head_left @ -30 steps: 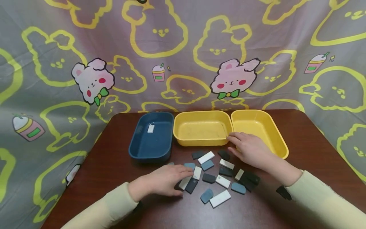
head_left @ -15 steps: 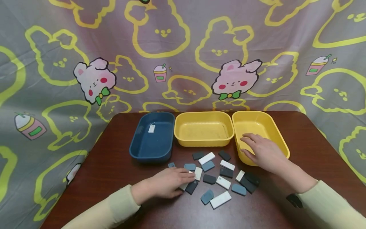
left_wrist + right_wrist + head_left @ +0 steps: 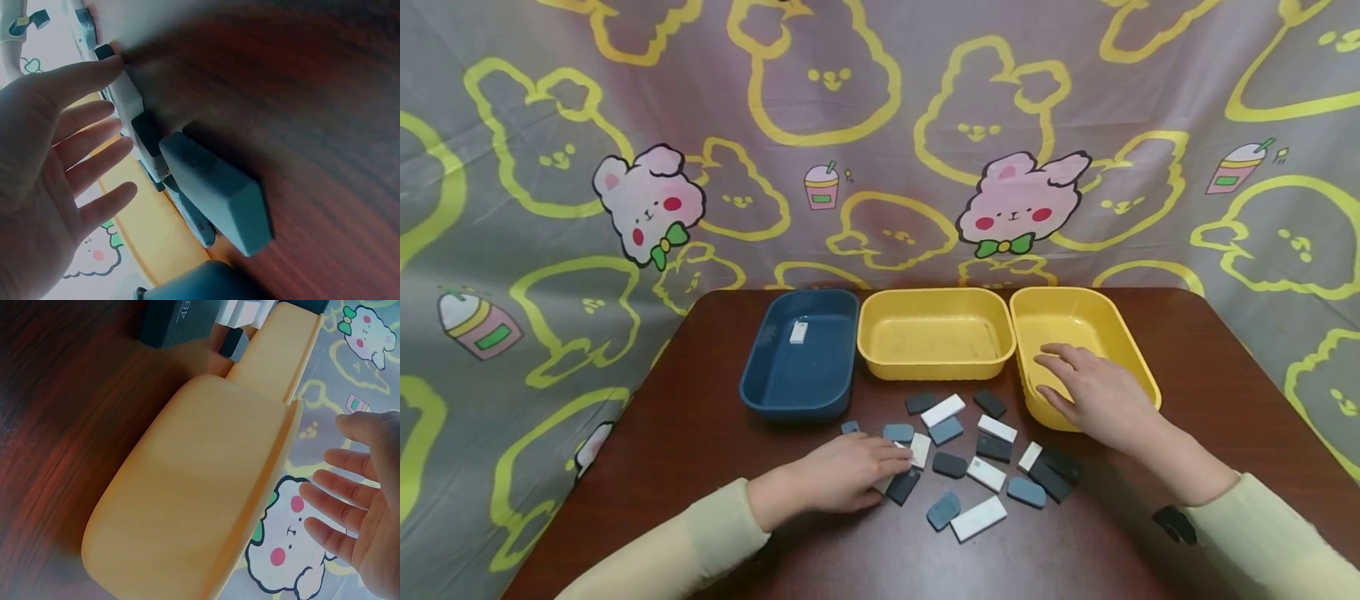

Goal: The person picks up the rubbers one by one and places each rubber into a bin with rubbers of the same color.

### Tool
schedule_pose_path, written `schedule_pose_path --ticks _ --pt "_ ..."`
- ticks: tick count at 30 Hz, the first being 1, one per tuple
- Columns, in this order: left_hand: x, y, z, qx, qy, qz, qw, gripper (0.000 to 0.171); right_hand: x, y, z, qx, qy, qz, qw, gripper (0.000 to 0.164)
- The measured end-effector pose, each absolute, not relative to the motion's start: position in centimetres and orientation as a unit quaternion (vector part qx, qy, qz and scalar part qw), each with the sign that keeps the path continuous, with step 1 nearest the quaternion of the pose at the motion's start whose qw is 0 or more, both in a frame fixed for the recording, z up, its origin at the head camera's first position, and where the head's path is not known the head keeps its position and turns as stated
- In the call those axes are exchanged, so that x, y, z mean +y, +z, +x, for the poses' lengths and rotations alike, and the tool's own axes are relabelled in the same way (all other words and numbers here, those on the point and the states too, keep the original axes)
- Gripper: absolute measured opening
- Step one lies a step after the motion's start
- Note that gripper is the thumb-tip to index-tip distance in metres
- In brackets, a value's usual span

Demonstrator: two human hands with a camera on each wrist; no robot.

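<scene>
White, black and blue-grey blocks (image 3: 978, 518), scattered in a loose cluster on the tabletop (image 3: 700, 417), in front of three bins. At the cluster's left edge, the left hand (image 3: 838, 475), fingers apart and clamped on nothing; cannot tell whether touching the pale block below. Above the near end of the right-hand yellow bin (image 3: 1067, 312), the right hand (image 3: 1101, 398), fingers spread, likewise holding nothing.

On a black block (image 3: 172, 328) in the right wrist view, sideways white characters, apparently "4B", with finer print alongside, too small to read. Just beside the right-hand bin, the middle yellow bin (image 3: 936, 368); left of that, a blue bin (image 3: 797, 379) with a small white block (image 3: 799, 332) inside.

Underneath, reddish-brown wood grain, glossy, with rounded far corners. Behind and to both sides, a grey-mauve curtain (image 3: 880, 108) printed with yellow outlines, pink-cheeked rabbit heads (image 3: 1018, 200) and drink cups (image 3: 822, 187). On both arms, pale sleeves (image 3: 707, 525).
</scene>
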State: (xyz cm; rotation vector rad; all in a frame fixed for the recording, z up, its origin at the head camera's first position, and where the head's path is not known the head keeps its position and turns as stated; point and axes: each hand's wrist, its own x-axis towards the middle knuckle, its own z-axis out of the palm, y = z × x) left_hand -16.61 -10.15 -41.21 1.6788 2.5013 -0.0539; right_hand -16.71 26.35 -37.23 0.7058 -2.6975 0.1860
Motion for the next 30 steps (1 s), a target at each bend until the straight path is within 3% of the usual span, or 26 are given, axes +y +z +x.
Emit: schedule_pose_path --ticks 13,20,25,30 --pt "-10.0 -41.1 -17.0 0.841 0.006 0.535 0.082 0.053 26.2 -37.4 -16.8 -0.952 0.071 0.246 0.166 0.049" --pt "-10.2 -40.7 -17.4 0.839 0.029 0.538 0.083 0.044 25.1 -37.4 -17.2 -0.946 0.069 0.264 0.174 0.047" --pt "-11.0 -39.1 -17.5 0.857 0.090 0.491 0.126 0.046 23.2 -37.1 -18.0 -0.941 0.077 0.285 0.165 0.049" --pt "-12.1 -36.6 -17.6 0.874 0.140 0.449 0.122 0.051 21.1 -36.9 -18.9 -0.932 0.069 0.315 0.167 0.051"
